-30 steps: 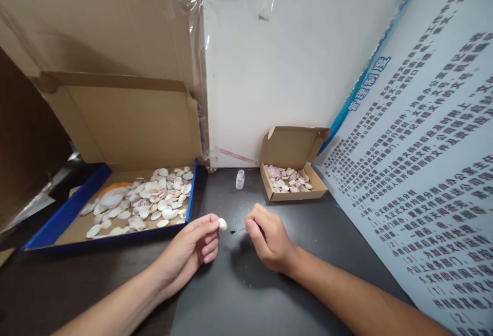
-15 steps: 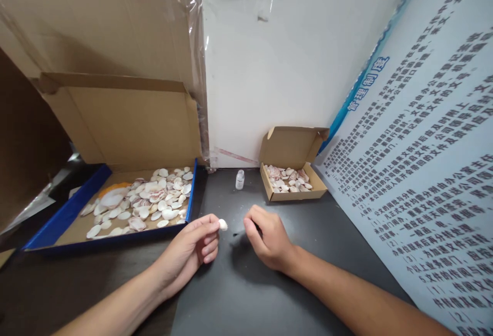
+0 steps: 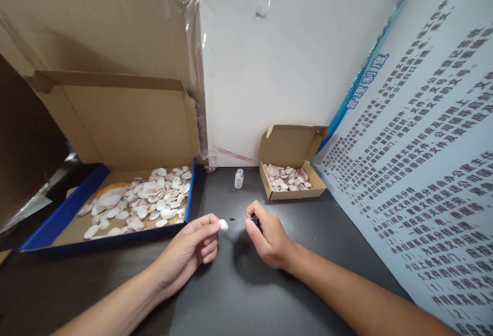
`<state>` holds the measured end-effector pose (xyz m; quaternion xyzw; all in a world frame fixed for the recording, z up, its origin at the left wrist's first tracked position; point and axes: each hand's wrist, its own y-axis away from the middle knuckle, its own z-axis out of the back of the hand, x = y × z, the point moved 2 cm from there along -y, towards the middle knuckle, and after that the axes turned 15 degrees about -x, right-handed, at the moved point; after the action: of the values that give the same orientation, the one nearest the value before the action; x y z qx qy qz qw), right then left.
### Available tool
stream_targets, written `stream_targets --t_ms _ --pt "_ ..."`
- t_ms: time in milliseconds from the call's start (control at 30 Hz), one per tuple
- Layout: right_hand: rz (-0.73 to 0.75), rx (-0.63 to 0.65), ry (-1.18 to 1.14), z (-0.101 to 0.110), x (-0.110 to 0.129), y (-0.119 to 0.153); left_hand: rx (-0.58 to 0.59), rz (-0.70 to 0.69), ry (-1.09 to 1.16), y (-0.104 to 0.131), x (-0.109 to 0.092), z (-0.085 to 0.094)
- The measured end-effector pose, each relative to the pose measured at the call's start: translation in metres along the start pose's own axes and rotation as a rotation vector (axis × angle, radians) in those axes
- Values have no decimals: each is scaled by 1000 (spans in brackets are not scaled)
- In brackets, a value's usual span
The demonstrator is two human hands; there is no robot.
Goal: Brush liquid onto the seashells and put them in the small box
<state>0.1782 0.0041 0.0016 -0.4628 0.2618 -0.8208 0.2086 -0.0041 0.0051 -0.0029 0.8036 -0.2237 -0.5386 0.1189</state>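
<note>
Between the thumb and finger of my left hand (image 3: 200, 238) is a small white seashell (image 3: 223, 225), held above the dark table. My right hand (image 3: 267, 233) is closed around the black cap of a small brush (image 3: 233, 219). Its dark tip points left, toward the shell but apart from it, and the thin stem is hard to see. Beyond both hands a small clear glass bottle (image 3: 239, 179) with a pale label stands upright, its cap off.
At the left lies an open blue-edged cardboard box (image 3: 73, 212) with many shells (image 3: 148, 192). A smaller open cardboard box (image 3: 304, 194) with shells stands at the back right. A white wall (image 3: 265, 69) rises behind, and a printed panel (image 3: 423, 135) slants along the right.
My right hand has turned and lifted slightly, so the brush tip has risen and now points level toward the shell. My left hand keeps its hold on the shell.
</note>
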Motion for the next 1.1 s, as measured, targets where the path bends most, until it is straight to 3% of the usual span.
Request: stream_targets --t_ms 100,267,367,500,633,767,933,1100 --pt "97 16 -66 1 3 1 -2 -2 -3 0 0 0" --pt "56 -2 -46 1 5 3 -12 -8 -16 1 -2 -1" --pt "127 -7 -104 1 9 4 -22 -7 -22 3 -3 -2" --pt "106 32 31 -1 10 3 -24 -5 -16 2 -2 -2" --pt "232 40 -31 -1 15 2 -19 -14 -11 0 -1 0" --pt "191 31 64 -1 15 2 -7 -22 -20 -1 0 0" --pt "308 90 8 -1 18 2 -14 -16 -2 1 -1 -1" --pt "287 63 100 -1 21 1 -18 -17 29 1 -2 0"
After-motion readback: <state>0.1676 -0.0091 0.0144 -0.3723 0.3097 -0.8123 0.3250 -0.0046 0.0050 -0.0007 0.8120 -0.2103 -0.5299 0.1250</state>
